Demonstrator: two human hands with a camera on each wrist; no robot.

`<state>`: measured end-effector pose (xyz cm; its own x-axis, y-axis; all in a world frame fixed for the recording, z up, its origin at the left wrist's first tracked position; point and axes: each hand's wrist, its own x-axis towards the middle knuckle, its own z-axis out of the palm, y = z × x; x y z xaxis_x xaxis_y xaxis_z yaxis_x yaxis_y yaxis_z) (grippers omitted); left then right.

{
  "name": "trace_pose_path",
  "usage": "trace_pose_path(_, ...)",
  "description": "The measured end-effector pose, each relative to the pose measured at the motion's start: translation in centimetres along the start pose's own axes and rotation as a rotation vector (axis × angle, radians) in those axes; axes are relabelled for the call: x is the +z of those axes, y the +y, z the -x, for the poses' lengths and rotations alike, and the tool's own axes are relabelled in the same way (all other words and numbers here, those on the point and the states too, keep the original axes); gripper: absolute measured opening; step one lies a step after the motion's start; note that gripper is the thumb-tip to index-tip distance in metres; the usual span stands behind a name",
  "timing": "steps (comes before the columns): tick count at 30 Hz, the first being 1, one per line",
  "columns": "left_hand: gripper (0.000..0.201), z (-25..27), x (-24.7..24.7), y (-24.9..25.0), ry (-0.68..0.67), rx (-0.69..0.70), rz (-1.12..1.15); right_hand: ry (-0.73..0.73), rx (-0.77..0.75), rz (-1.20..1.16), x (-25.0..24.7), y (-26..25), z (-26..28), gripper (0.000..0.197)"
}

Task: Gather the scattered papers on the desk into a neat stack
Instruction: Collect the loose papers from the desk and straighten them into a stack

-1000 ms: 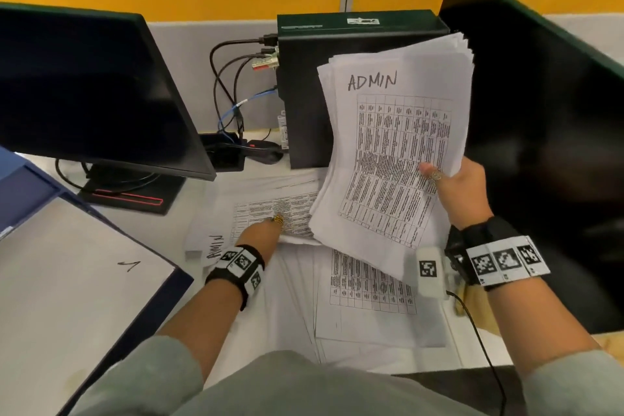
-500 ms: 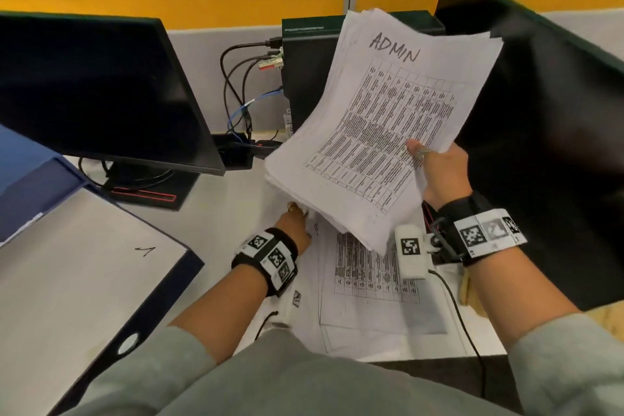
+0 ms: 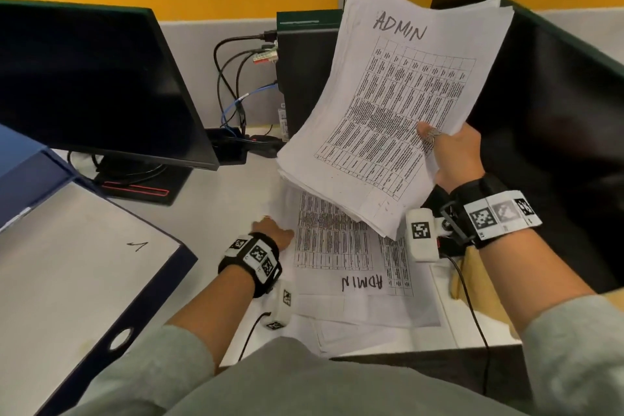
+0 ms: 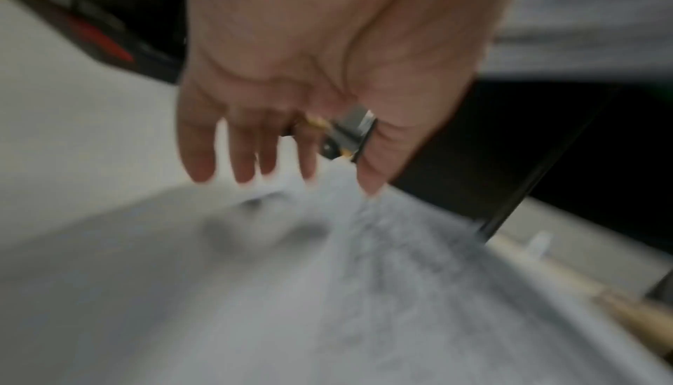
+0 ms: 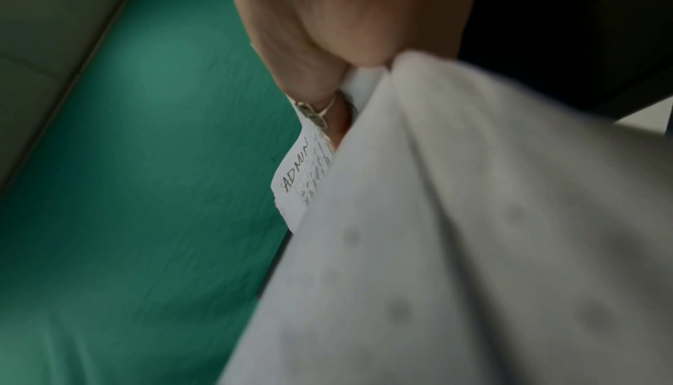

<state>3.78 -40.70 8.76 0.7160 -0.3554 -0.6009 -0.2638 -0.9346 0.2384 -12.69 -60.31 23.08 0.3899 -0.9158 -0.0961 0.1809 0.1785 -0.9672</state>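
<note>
Overhead, the head view lists: right hand (image 3: 456, 159), right of centre, raised above the desk (image 3: 216, 209) and gripping a thick stack (image 3: 388, 118) of printed sheets, thumb on the top page, which carries a table and the handwritten word "ADMIN". Stack tilted, its far end up toward the upper centre of the frame, edges uneven.

Left hand (image 3: 275, 231), lower centre, down on the desk at the left edge of the loose papers (image 3: 341, 267); its fingers are hidden here under the raised stack. Loose papers lie flat and overlapping below the stack, the top one also marked "ADMIN", upside down to the viewer.

Left wrist view, blurred: left hand (image 4: 320, 74) with fingers (image 4: 198, 161) straight and spread, tips at or just above the papers (image 4: 328, 305); contact cannot be told. Nothing held.

Right wrist view: right hand (image 5: 328, 31) pinching the stack (image 5: 473, 233) from its edge, thumb on the printed face, underside of the sheets filling the lower right of the frame; green cloth (image 5: 145, 161) fills the left.

Other items, head view only: monitor (image 3: 84, 84) at upper left; second dark screen (image 3: 557, 118) at right; computer case (image 3: 304, 71) with cables (image 3: 236, 91) at upper centre; blue binder (image 3: 67, 273) at lower left; marked bands on both wrists.
</note>
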Motion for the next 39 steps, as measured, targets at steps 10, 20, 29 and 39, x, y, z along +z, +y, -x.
trace_pose_path(10, 0.123, -1.8, 4.1, 2.4, -0.029, -0.146, 0.092, -0.043, 0.019, -0.007, -0.9, 1.0, -0.3, 0.042)
trace_pose_path(20, 0.06, -1.3, 4.1, 4.4, -0.024, 0.111, 0.244, -0.047, -0.016, 0.099, -2.6, 1.1, -1.2, 0.039)
trace_pose_path(29, 0.033, -1.0, -1.9, -0.4, 0.051, 0.19, 0.578, -0.222, 0.004, 0.168, -3.9, 1.8, -1.2, 0.059)
trace_pose_path(39, 0.03, 4.5, -9.1, -0.6, 0.05, 0.513, 1.043, -0.362, 0.022, 0.263, -2.6, 3.9, -0.8, 0.069)
